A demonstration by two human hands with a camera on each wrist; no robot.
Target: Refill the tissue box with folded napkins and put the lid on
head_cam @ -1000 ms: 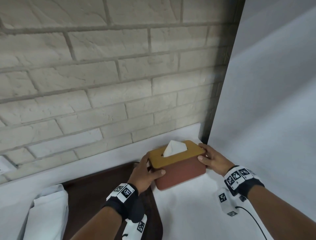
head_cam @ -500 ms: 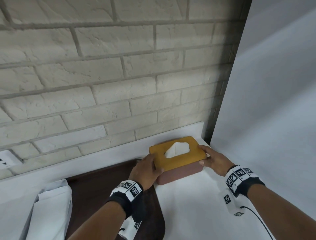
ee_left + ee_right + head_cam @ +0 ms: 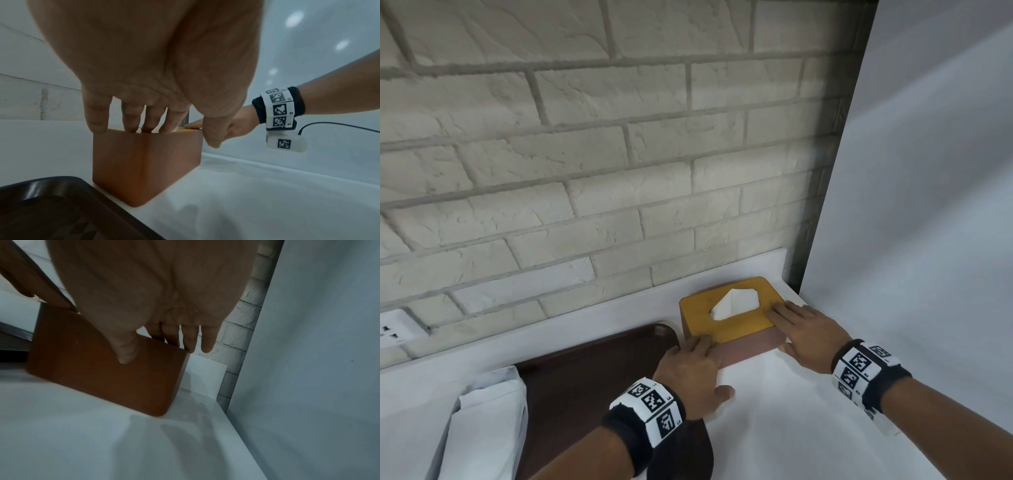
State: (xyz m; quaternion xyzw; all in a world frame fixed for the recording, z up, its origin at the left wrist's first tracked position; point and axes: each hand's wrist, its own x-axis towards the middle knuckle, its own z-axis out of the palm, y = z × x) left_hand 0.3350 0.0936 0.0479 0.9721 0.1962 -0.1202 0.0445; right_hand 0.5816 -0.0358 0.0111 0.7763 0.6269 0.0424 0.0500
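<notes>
A reddish-brown tissue box [image 3: 748, 351] [image 3: 144, 162] [image 3: 98, 369] stands on the white counter near the back right corner. Its yellow lid [image 3: 709, 325] sits on top, and a white napkin [image 3: 734, 303] pokes up through the slot. My left hand [image 3: 693, 363] [image 3: 144, 100] lies at the box's near left corner, its straight fingers resting on the lid's edge. My right hand [image 3: 804, 330] [image 3: 156, 318] lies flat on the lid's right end, with its thumb against the box's front side.
A dark brown tray [image 3: 592, 377] [image 3: 51, 211] lies left of the box. A white paper packet [image 3: 482, 428] sits at the near left. A brick wall [image 3: 585, 171] runs behind, a white panel [image 3: 911, 205] stands on the right, and a wall socket [image 3: 393, 330] is at far left.
The box went down from being held tilted above the counter to standing on it. Both hands moved from its ends to lie with straight fingers on the lid.
</notes>
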